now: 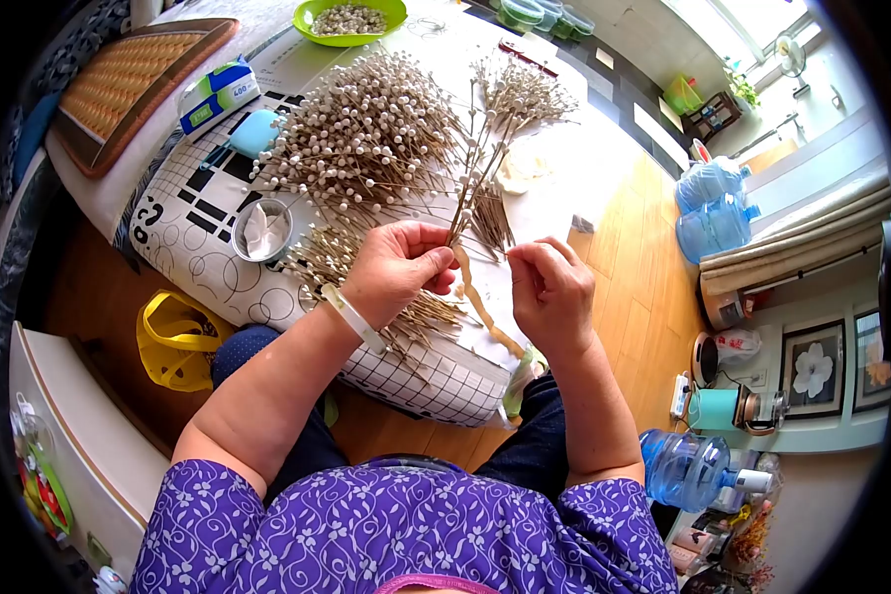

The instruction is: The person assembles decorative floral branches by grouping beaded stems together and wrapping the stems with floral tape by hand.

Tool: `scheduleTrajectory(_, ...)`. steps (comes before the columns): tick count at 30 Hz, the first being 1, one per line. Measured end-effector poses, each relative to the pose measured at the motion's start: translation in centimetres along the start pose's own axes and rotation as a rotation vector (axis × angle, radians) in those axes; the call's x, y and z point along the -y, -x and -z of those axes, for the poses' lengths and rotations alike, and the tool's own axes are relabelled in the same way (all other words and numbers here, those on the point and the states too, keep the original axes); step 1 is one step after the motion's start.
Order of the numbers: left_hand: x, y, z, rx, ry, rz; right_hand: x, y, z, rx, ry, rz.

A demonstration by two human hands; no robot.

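Observation:
In front of me my left hand (pixel 398 269) pinches the lower end of a brown beaded stem (pixel 468 176), which points away from me. A wavy strip of tan tape (pixel 473 294) hangs from beside those fingers towards the table's edge. My right hand (pixel 554 292) is closed in a pinch just to the right; whatever lies between its fingertips is too small to make out. Beyond my left hand lies a big heap of white-tipped stems (pixel 366 129), with loose stems (pixel 416 322) under my wrist. A second bunch of stems (pixel 525 94) lies farther right.
A green bowl of beads (pixel 349 22) stands at the far edge. On the patterned tablecloth (pixel 183 213) are a small round cup (pixel 262 230), a light-blue case (pixel 255 134) and a tissue pack (pixel 218 96). A yellow bag (pixel 180 342) is below left; water jugs (pixel 713 228) stand right.

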State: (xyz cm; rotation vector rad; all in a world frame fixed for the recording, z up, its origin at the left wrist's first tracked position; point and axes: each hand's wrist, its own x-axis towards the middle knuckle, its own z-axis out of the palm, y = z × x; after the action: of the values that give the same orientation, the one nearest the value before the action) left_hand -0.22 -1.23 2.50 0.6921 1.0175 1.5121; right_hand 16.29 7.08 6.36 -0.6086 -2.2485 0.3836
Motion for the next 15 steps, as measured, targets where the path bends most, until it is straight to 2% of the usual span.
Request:
scheduleTrajectory(4, 0.3, -0.2, 0.1, 0.002, 0.004, 0.006, -0.6, 0.1, 0.5, -0.123, -0.115, -0.074)
scheduleTrajectory(7, 0.2, -0.1, 0.0, -0.03, -0.004, 0.02, -5.0, -0.5, 0.8, -0.3, -0.077, -0.165)
scheduleTrajectory(9, 0.1, 0.0, 0.0, -0.023, -0.003, 0.041, -10.5, -1.4, 0.0, -0.438, -0.359, -0.464)
scheduleTrajectory(11, 0.4, 0.0, 0.0, -0.018, 0.012, 0.038, -16.4, -2.1, -0.9, -0.44, -0.213, -0.525)
scheduleTrajectory(15, 0.0, 0.0, -0.2, -0.02, 0.004, 0.057, -21.0, -3.6, -3.3, -0.222, 0.217, -0.597)
